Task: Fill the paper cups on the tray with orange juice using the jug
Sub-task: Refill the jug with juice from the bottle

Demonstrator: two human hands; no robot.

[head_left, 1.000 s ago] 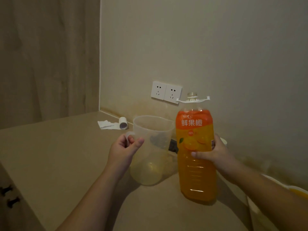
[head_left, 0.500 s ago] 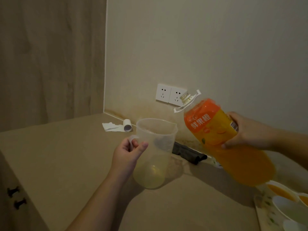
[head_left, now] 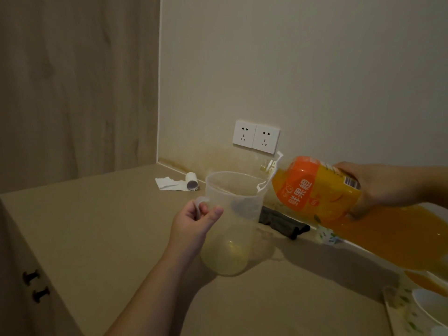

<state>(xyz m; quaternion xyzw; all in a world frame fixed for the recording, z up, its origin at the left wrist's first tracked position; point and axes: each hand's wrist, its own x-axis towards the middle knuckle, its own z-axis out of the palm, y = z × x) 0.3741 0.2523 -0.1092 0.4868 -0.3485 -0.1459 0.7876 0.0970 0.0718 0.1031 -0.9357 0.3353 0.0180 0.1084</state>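
Note:
A clear plastic jug (head_left: 232, 224) stands on the beige counter (head_left: 101, 229), with a thin film of yellowish juice at its bottom. My left hand (head_left: 194, 221) grips its handle. My right hand (head_left: 378, 187) holds a large bottle of orange juice (head_left: 339, 207) by its middle, tipped nearly flat with its open neck over the jug's right rim. No stream is visible. At the lower right, a patterned tray (head_left: 397, 309) carries paper cups (head_left: 431, 304), one white inside, one behind it holding orange juice.
A nearly spent paper roll (head_left: 180, 184) lies by the back wall. A dark cloth (head_left: 281, 220) lies behind the jug. Two wall sockets (head_left: 255, 137) sit just above the bottle's neck. Cabinet knobs (head_left: 36, 286) show at the counter's left edge.
My right hand lifted the bottle off the counter and tipped it from upright to nearly flat, bringing its neck to the jug's rim. My left hand kept hold of the jug's handle.

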